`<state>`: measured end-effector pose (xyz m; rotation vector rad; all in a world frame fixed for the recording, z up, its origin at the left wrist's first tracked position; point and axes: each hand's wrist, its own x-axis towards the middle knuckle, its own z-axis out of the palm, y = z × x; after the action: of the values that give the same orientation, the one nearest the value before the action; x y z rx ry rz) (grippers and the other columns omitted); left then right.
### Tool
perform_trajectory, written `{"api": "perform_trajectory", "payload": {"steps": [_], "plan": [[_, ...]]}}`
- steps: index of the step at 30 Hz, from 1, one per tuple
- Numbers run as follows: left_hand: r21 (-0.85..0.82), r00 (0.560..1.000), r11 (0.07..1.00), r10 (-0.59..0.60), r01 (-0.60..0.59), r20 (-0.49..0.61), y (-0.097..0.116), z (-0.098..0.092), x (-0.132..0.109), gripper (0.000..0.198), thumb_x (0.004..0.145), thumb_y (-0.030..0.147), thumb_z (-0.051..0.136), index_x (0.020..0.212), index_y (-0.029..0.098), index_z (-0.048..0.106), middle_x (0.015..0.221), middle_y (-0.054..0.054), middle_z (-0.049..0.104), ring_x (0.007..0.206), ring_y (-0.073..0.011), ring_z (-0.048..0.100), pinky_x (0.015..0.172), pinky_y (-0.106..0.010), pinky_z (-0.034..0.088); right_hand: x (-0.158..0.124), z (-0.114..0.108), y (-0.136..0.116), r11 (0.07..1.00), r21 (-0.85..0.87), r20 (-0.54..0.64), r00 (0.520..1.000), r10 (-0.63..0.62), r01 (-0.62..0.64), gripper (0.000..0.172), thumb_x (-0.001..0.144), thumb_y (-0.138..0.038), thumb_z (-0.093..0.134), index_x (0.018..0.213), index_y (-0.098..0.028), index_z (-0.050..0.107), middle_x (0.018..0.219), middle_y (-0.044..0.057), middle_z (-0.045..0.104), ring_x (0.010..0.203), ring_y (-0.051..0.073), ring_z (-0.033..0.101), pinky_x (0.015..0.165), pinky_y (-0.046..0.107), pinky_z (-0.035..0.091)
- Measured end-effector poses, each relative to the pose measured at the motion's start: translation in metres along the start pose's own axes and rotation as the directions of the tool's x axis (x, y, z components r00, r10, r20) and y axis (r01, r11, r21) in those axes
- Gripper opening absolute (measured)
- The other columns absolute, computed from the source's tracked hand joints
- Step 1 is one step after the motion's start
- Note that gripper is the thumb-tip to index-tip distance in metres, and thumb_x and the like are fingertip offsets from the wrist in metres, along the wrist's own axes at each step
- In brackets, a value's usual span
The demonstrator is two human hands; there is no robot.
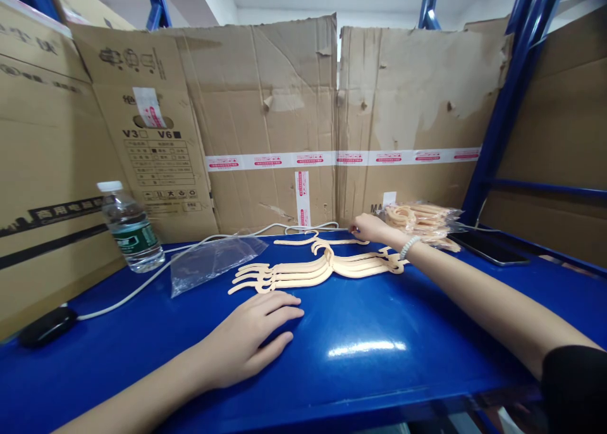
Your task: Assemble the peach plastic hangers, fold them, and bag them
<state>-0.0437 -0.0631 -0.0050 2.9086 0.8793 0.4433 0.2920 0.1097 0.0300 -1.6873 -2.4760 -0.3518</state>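
Several cream-coloured clothes hangers (303,276) lie nested in an overlapping row on the blue shelf, their hooks gathered at the middle. Behind them rests a single cream hanger (289,241). My left hand (256,333) lies palm down in front of the row's left end, fingers stretched out and slightly spread, holding nothing. Reaching over the right end, my right hand (374,228) is at the right arm of the single hanger with its fingers curled together. What the fingers grip, if anything, is hidden. Beside that wrist sit more hangers in clear plastic bags (422,222).
A flat clear plastic bag (213,263) and a water bottle (130,228) are at the left. A white cable (156,279) runs from a black device (47,326) toward the back. At right lies a phone (490,247). Cardboard walls (265,117) enclose the blue shelf (332,371).
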Motion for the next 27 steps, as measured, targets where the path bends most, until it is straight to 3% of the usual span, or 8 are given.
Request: {"api": "perform_trajectory", "payload": {"steps": [7, 10, 13, 16, 18, 22, 25, 27], "plan": [[-0.178, 0.994, 0.979, -0.101, 0.094, -0.032, 0.012, -0.004, 0.008, 0.034, 0.088, 0.024, 0.052, 0.122, 0.024, 0.059, 0.125, -0.008, 0.063, 0.116, -0.0251, 0.057, 0.102, -0.042, 0.044, -0.051, -0.039, -0.041, 0.958, 0.189, -0.352, 0.925, -0.140, 0.217, 0.015, 0.087, -0.013, 0.054, 0.095, -0.014, 0.067, 0.092, 0.007, 0.070, 0.080, 0.014, 0.065, 0.073, 0.023, 0.050], [-0.418, 0.963, 0.874, -0.270, 0.247, 0.006, 0.021, -0.006, 0.023, 0.029, 0.086, 0.029, 0.055, 0.113, 0.022, 0.064, 0.117, -0.009, 0.067, 0.107, -0.0258, 0.061, 0.095, -0.042, 0.047, -0.079, -0.047, -0.070, 0.782, 0.295, -0.625, 0.729, -0.277, 0.550, 0.012, 0.090, -0.015, 0.052, 0.090, -0.015, 0.065, 0.089, 0.007, 0.068, 0.079, 0.015, 0.064, 0.071, 0.027, 0.053], [-0.787, 0.888, 0.484, -0.429, 0.383, 0.168, 0.030, -0.005, 0.042, 0.034, 0.087, 0.040, 0.056, 0.113, 0.019, 0.063, 0.115, -0.011, 0.067, 0.095, -0.0240, 0.065, 0.082, -0.037, 0.051, -0.105, -0.048, -0.097, 0.666, 0.254, -0.720, 0.597, -0.354, 0.701, 0.013, 0.094, -0.014, 0.050, 0.098, -0.018, 0.062, 0.094, 0.007, 0.067, 0.088, 0.016, 0.064, 0.077, 0.029, 0.054], [-0.956, 0.846, -0.013, -0.463, 0.292, 0.265, 0.037, 0.000, 0.056, 0.037, 0.086, 0.047, 0.061, 0.110, 0.019, 0.061, 0.111, -0.009, 0.067, 0.088, -0.0192, 0.067, 0.078, -0.031, 0.050, -0.123, -0.047, -0.116, 0.626, 0.208, -0.706, 0.558, -0.436, 0.752, 0.014, 0.095, -0.014, 0.050, 0.102, -0.019, 0.060, 0.098, 0.009, 0.066, 0.090, 0.017, 0.063, 0.076, 0.029, 0.054], [-0.972, 0.838, -0.133, -0.493, 0.193, 0.234, 0.038, 0.004, 0.060, 0.030, 0.082, 0.043, 0.069, 0.094, 0.017, 0.062, 0.097, -0.005, 0.068, 0.084, -0.0154, 0.066, 0.075, -0.027, 0.049, -0.130, -0.046, -0.123, 0.615, 0.168, -0.663, 0.550, -0.508, 0.770, 0.015, 0.095, -0.015, 0.049, 0.103, -0.018, 0.060, 0.099, 0.011, 0.066, 0.090, 0.019, 0.062, 0.077, 0.032, 0.054], [-0.985, 0.798, -0.108, -0.578, 0.134, 0.172, 0.031, 0.009, 0.056, 0.027, 0.079, 0.036, 0.075, 0.081, 0.016, 0.057, 0.082, -0.003, 0.067, 0.071, -0.0120, 0.062, 0.067, -0.024, 0.047, -0.121, -0.041, -0.116, 0.639, 0.214, -0.591, 0.619, -0.517, 0.739, 0.011, 0.095, -0.020, 0.052, 0.100, -0.016, 0.061, 0.093, 0.010, 0.066, 0.087, 0.019, 0.061, 0.075, 0.032, 0.052], [-0.983, 0.767, -0.088, -0.616, 0.161, 0.180, 0.019, 0.005, 0.048, 0.027, 0.083, 0.038, 0.070, 0.085, 0.016, 0.055, 0.088, -0.007, 0.071, 0.071, -0.0138, 0.064, 0.069, -0.027, 0.048, -0.093, -0.033, -0.093, 0.788, 0.282, -0.520, 0.777, -0.354, 0.547, 0.011, 0.093, -0.018, 0.051, 0.097, -0.015, 0.061, 0.093, 0.009, 0.066, 0.084, 0.018, 0.061, 0.075, 0.029, 0.050], [-0.984, 0.748, -0.057, -0.643, 0.167, 0.164, 0.009, 0.000, 0.043, 0.027, 0.084, 0.039, 0.069, 0.084, 0.015, 0.055, 0.087, -0.008, 0.072, 0.071, -0.0151, 0.065, 0.071, -0.029, 0.049, -0.070, -0.024, -0.075, 0.912, 0.213, -0.339, 0.902, -0.268, 0.350, 0.012, 0.088, -0.013, 0.055, 0.096, -0.013, 0.063, 0.094, 0.011, 0.067, 0.089, 0.021, 0.063, 0.080, 0.030, 0.049]]}}
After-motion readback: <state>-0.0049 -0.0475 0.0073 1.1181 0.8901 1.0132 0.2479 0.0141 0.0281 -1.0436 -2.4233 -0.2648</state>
